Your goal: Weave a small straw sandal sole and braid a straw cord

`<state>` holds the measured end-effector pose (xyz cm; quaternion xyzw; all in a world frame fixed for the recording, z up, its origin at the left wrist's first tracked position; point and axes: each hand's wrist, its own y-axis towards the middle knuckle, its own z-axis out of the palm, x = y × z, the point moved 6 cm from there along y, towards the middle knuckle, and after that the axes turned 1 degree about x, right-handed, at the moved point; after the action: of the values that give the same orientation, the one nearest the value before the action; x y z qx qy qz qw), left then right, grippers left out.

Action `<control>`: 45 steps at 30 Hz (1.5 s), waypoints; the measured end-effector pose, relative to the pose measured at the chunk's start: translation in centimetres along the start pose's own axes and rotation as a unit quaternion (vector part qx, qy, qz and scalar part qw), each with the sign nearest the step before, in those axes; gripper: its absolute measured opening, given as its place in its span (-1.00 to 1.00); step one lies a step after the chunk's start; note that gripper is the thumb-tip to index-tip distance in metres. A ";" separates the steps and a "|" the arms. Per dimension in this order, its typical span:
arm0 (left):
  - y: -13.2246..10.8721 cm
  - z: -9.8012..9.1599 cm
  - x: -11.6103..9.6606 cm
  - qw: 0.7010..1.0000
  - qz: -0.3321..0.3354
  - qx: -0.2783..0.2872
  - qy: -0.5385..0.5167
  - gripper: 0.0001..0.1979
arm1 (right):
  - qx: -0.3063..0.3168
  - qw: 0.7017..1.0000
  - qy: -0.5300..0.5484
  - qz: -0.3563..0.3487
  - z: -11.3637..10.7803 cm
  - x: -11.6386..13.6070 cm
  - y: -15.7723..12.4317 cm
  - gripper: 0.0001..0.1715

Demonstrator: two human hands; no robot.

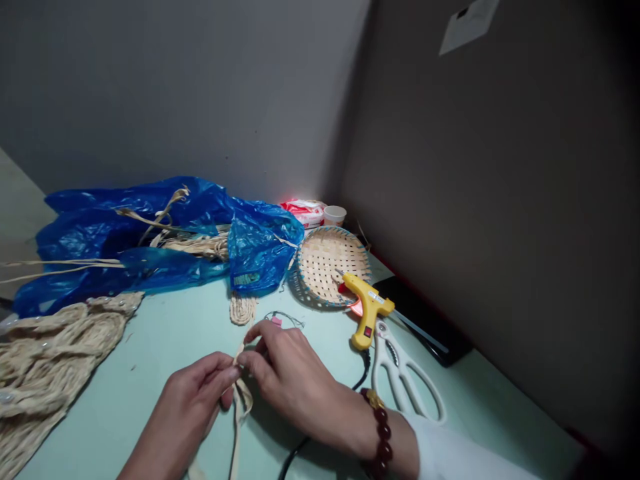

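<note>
Between my two hands is a pale strip of flat plant fibre (237, 427), its loose ends hanging toward the near edge of the table. My left hand (193, 393) pinches it between thumb and fingers. Just to the right, my right hand (293, 373), with a dark red bead bracelet (384, 433) at the wrist, grips the same strip close to the left fingertips. Beyond the fingers lies a small oval coil of braided fibre (243, 310). A tiny pink piece (277, 321) and a thin dark cord rest behind my right hand.
A yellow glue gun (369, 310) leans on a round woven basket (333, 260); white-handled scissors (400, 373) lie beside it. A blue plastic bag (260, 247) holds fibre strips. Braided fibre work (60, 360) covers the left side. A black tray-like object (425, 320), a paper cup (335, 215) and walls stand behind.
</note>
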<state>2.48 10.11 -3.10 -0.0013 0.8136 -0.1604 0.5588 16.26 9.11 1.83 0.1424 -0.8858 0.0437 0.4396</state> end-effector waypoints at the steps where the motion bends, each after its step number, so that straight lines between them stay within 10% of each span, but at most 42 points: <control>1: 0.0 -0.1 0.3 1.000 0.001 0.000 0.010 -0.62 | -0.003 1.000 0.006 -0.001 0.0 0.0 0.4 -0.76; 18: 0.3 -0.1 0.8 0.999 -0.026 0.026 -0.005 -0.62 | -0.048 0.997 0.035 0.039 2.0 -1.0 2.2 -0.86; 28: 0.0 -0.5 0.3 0.999 -0.042 0.003 -0.002 -0.67 | -0.033 0.995 -0.094 -0.010 -4.6 -1.5 2.7 -0.78; 45: 0.4 -0.4 1.2 0.998 -0.062 0.002 -0.016 -0.64 | 0.059 0.989 -0.122 -0.060 -2.7 -1.8 2.2 -0.95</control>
<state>1.73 10.42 -4.13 -0.0528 0.8029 -0.1960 0.5605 18.72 12.13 2.11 0.2249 -0.9185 0.0514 0.3213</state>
